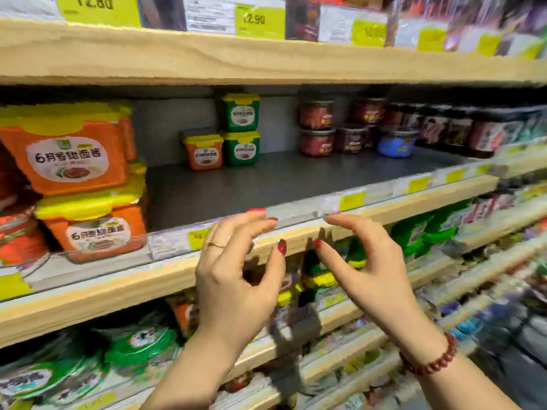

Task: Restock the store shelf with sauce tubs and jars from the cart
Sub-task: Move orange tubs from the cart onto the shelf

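Both of my hands hover in front of the middle shelf's wooden front edge (384, 208), and neither holds anything. My left hand (236, 270) and my right hand (364, 267) face each other with fingers loosely curved. At the left of the shelf stand two stacked large orange sauce tubs (71, 152) with yellow lids. A small orange tub (203, 152) and two stacked green tubs (241, 130) stand at the back. Dark red jars (316, 127) and a blue tub (396, 143) stand at the back right. The cart is out of view.
The grey shelf floor (266, 184) is bare between the orange tubs and the back row. Yellow price tags (352, 201) line the shelf edge. An upper shelf (266, 60) carries packets. Lower shelves (136, 344) hold green packets and tubs.
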